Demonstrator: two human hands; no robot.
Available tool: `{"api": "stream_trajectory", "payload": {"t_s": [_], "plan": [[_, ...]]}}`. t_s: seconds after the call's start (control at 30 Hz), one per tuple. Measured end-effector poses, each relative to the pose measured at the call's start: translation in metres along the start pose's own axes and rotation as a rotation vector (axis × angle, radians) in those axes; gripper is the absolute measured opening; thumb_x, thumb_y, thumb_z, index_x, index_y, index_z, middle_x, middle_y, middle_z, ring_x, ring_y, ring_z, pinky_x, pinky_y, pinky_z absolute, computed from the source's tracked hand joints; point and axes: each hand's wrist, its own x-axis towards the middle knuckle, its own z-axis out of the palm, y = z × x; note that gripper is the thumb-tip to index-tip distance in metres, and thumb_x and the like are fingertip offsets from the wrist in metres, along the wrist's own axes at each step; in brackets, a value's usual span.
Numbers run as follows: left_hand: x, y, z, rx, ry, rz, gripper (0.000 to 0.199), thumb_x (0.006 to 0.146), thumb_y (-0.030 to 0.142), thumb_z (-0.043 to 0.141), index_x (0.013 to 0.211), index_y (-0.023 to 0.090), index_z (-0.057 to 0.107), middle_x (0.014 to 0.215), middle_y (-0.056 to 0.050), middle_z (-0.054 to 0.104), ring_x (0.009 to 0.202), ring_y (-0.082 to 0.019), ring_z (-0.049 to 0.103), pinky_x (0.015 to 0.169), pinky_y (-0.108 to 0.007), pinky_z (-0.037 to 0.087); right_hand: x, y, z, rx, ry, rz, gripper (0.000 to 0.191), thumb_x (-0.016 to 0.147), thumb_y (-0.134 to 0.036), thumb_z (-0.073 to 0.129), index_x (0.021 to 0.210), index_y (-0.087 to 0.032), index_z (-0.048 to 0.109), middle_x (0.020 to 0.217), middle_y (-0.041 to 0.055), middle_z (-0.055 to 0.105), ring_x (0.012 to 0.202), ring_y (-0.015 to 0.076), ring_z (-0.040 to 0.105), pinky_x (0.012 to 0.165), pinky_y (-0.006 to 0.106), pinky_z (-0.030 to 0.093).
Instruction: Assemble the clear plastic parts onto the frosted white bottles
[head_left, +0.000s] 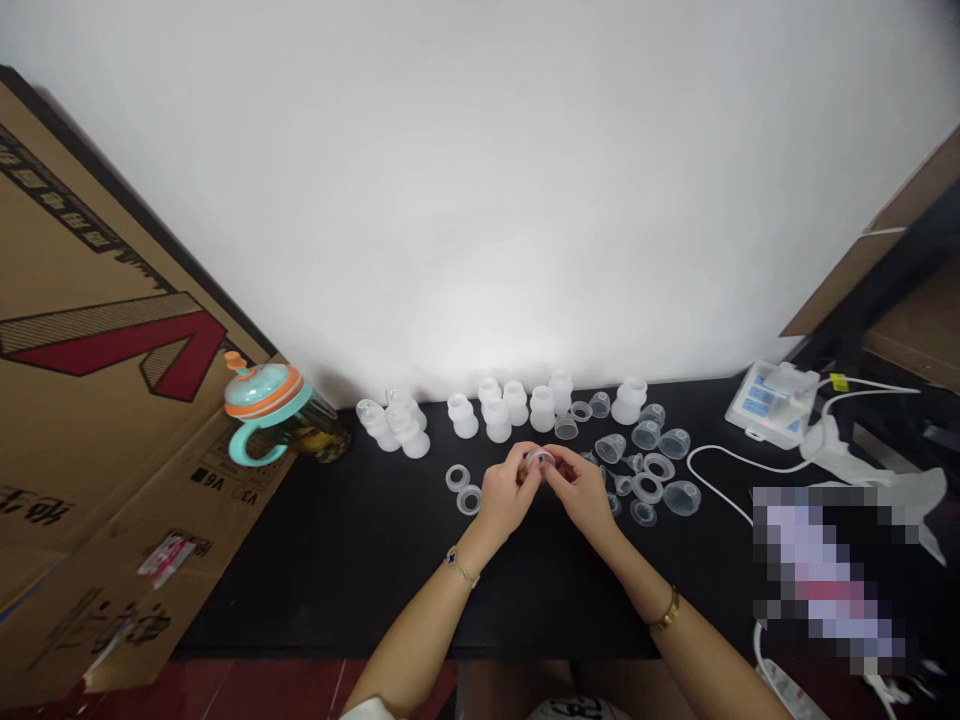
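My left hand and my right hand meet above the black table, fingers pinching a translucent bottle collar ring between them. Whether a nipple sits inside it, I cannot tell. To the left of my hands lie two loose rings. Several small white bottles stand open behind my hands, by the wall. Farther left are bottles with clear caps. On the right lie clear dome caps, more collar rings and silicone nipples, some partly behind my right hand.
A teal and orange lidded jug stands at the left beside a large cardboard box. At the right are a clear plastic case, a white cable, a crumpled plastic bag and a blurred-out object.
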Motion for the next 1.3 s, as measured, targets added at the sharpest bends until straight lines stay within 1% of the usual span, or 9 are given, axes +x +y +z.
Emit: {"api": "stream_trajectory", "payload": {"t_s": [0.27, 0.37, 0.5, 0.67, 0.83, 0.93, 1.0, 1.17, 1.3], "plan": [[0.0004, 0.0009, -0.0008, -0.002, 0.001, 0.014, 0.025, 0.101, 0.039, 0.048, 0.111, 0.022, 0.064, 0.073, 0.001, 0.071, 0.06, -0.013, 0.063, 0.06, -0.022, 0.043, -0.0013, -0.0014, -0.0004, -0.054, 0.019, -0.021, 0.033, 0.086, -0.043, 0.063, 0.096, -0.016, 0.079, 0.061, 0.0009, 0.065, 0.048, 0.0123, 0.046, 0.046, 0.025, 0.034], [0.0004, -0.0002, -0.0005, 0.004, 0.005, 0.012, 0.026, 0.101, 0.04, 0.047, 0.111, 0.022, 0.064, 0.072, 0.001, 0.07, 0.059, -0.014, 0.062, 0.059, -0.022, 0.043, -0.002, -0.0001, -0.0002, -0.043, 0.007, -0.015, 0.033, 0.087, -0.044, 0.063, 0.098, -0.017, 0.078, 0.065, 0.0014, 0.067, 0.049, 0.0124, 0.046, 0.047, 0.025, 0.035], [0.0004, -0.0018, 0.0006, 0.002, 0.0, 0.006, 0.027, 0.101, 0.041, 0.047, 0.112, 0.023, 0.065, 0.072, 0.0, 0.071, 0.061, -0.014, 0.065, 0.059, -0.022, 0.045, -0.0022, 0.0009, -0.0002, 0.002, -0.026, 0.018, 0.033, 0.087, -0.044, 0.063, 0.099, -0.018, 0.077, 0.073, 0.0032, 0.072, 0.052, 0.0139, 0.053, 0.048, 0.025, 0.04], [0.0013, -0.0025, 0.001, 0.015, 0.003, 0.012, 0.027, 0.101, 0.039, 0.047, 0.112, 0.023, 0.066, 0.07, 0.001, 0.07, 0.061, -0.014, 0.065, 0.062, -0.022, 0.048, -0.0017, 0.0014, -0.0001, 0.032, -0.059, 0.048, 0.036, 0.088, -0.047, 0.061, 0.101, -0.017, 0.076, 0.073, 0.004, 0.072, 0.053, 0.0148, 0.055, 0.047, 0.024, 0.042], [0.002, -0.0016, -0.0006, 0.027, -0.004, 0.01, 0.027, 0.101, 0.038, 0.048, 0.113, 0.023, 0.066, 0.07, 0.001, 0.069, 0.062, -0.014, 0.065, 0.063, -0.022, 0.048, -0.0011, 0.0022, 0.0006, -0.018, -0.041, 0.024, 0.035, 0.088, -0.045, 0.061, 0.1, -0.016, 0.077, 0.07, 0.0036, 0.072, 0.051, 0.0142, 0.054, 0.046, 0.024, 0.041], [0.0019, -0.0007, -0.001, 0.027, -0.004, 0.002, 0.027, 0.101, 0.038, 0.047, 0.113, 0.023, 0.066, 0.073, 0.0, 0.07, 0.062, -0.014, 0.066, 0.064, -0.022, 0.048, -0.001, 0.0012, 0.0008, -0.038, -0.031, -0.004, 0.033, 0.088, -0.043, 0.061, 0.098, -0.017, 0.077, 0.073, 0.004, 0.073, 0.051, 0.0138, 0.054, 0.048, 0.025, 0.042], [0.0017, -0.0001, -0.0009, 0.025, -0.003, 0.003, 0.027, 0.101, 0.038, 0.047, 0.113, 0.023, 0.066, 0.074, 0.0, 0.071, 0.063, -0.014, 0.066, 0.064, -0.023, 0.048, -0.0012, 0.0006, 0.0007, -0.034, -0.028, -0.009, 0.032, 0.088, -0.044, 0.061, 0.098, -0.017, 0.077, 0.075, 0.0043, 0.074, 0.052, 0.014, 0.055, 0.05, 0.025, 0.043], [0.0008, 0.0009, 0.0, 0.017, -0.009, 0.011, 0.027, 0.102, 0.038, 0.046, 0.113, 0.023, 0.066, 0.075, 0.0, 0.072, 0.064, -0.015, 0.067, 0.065, -0.023, 0.049, -0.0022, 0.0016, 0.0001, 0.015, -0.048, 0.011, 0.035, 0.09, -0.048, 0.059, 0.097, -0.017, 0.075, 0.076, 0.0044, 0.073, 0.056, 0.0154, 0.058, 0.046, 0.024, 0.042], [0.0009, 0.0014, 0.0001, -0.006, -0.011, 0.012, 0.027, 0.101, 0.038, 0.047, 0.112, 0.022, 0.066, 0.076, 0.0, 0.072, 0.063, -0.014, 0.066, 0.064, -0.023, 0.049, -0.0024, 0.002, -0.0005, 0.042, -0.051, 0.003, 0.037, 0.092, -0.048, 0.057, 0.1, -0.017, 0.074, 0.078, 0.005, 0.073, 0.055, 0.015, 0.059, 0.047, 0.024, 0.043]]}}
